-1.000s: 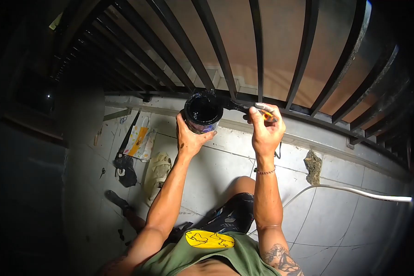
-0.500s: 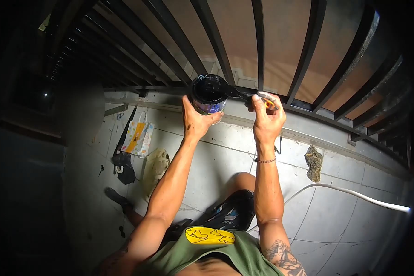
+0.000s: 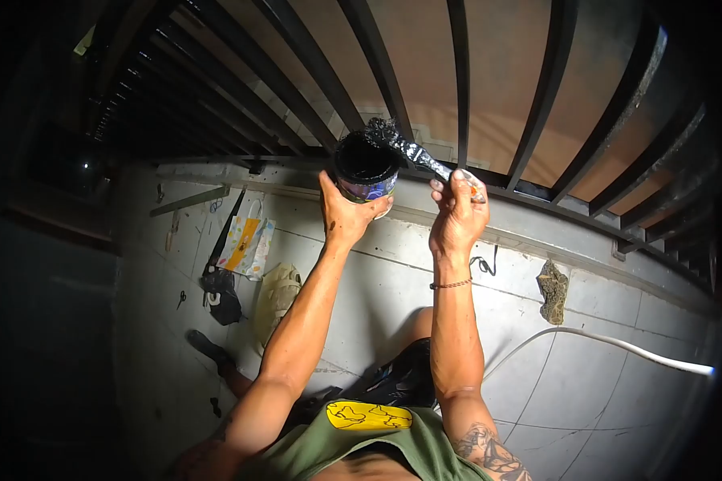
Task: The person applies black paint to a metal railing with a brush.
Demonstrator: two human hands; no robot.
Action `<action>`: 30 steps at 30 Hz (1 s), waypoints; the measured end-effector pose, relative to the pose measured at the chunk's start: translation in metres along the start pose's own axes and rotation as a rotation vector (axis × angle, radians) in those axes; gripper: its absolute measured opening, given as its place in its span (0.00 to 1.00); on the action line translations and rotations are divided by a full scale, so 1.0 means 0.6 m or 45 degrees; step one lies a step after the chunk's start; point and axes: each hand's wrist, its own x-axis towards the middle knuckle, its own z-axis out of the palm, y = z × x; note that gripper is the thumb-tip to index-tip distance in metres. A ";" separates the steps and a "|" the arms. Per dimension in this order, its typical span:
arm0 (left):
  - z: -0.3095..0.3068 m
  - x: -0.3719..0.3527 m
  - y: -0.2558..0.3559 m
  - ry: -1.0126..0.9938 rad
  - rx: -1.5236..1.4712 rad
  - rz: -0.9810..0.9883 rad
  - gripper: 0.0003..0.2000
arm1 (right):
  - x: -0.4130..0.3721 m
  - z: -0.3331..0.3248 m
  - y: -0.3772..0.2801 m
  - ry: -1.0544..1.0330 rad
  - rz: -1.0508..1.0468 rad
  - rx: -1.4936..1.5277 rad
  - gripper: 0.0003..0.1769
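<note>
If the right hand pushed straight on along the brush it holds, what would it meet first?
Probably the rim of the paint can; the brush tip sits right there, though depth is unclear.

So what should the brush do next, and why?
Probably wipe the brush lightly against the rim of the paint can. Its bristles sit at the rim, thick with black paint, and the left hand holds the can right under them, so drips would likely fall back in. The right hand grips the handle.
</note>
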 end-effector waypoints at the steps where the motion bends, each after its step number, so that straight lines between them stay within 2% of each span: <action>1: 0.000 0.001 0.003 0.012 -0.017 0.024 0.44 | -0.001 -0.001 0.007 0.010 0.012 0.021 0.12; 7: 0.004 0.005 0.000 0.006 -0.068 0.054 0.41 | -0.010 -0.003 0.017 0.075 0.111 0.073 0.10; 13: 0.000 -0.017 -0.025 0.007 0.045 0.055 0.42 | -0.020 -0.012 0.005 0.022 0.002 -0.155 0.08; 16: -0.008 -0.033 -0.033 0.012 0.096 -0.024 0.42 | -0.025 -0.020 0.006 -0.154 -0.139 -0.458 0.09; 21: -0.023 -0.029 -0.036 0.064 0.100 -0.017 0.42 | -0.024 -0.014 -0.001 -0.338 -0.177 -0.516 0.10; 23: -0.030 -0.023 -0.034 0.078 0.084 -0.010 0.42 | -0.021 -0.010 0.005 -0.489 -0.351 -0.819 0.10; 27: -0.043 -0.005 -0.032 0.133 0.090 0.023 0.43 | -0.017 0.034 0.012 -0.196 0.002 -0.217 0.09; 29: -0.053 0.006 -0.027 0.170 0.120 0.063 0.43 | -0.009 0.051 0.026 -0.182 0.066 -0.123 0.09; 30: -0.058 0.012 -0.020 0.195 0.105 0.095 0.42 | -0.009 0.068 0.028 -0.093 0.167 -0.034 0.09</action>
